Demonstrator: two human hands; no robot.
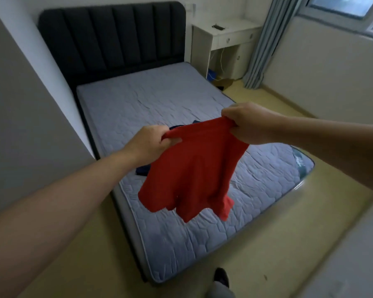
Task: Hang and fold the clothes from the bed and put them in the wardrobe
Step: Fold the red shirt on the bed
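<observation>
A red shirt hangs in the air over the foot half of the bed. My left hand grips its upper left edge and my right hand grips its upper right edge, so the cloth droops between and below them. A dark blue garment lies on the grey quilted mattress behind the shirt, mostly hidden by it. The wardrobe is out of view.
A dark padded headboard stands at the far end of the bed. A white desk and a grey curtain are at the back right. Yellowish floor runs along the bed's right side. My shoe is at the bottom.
</observation>
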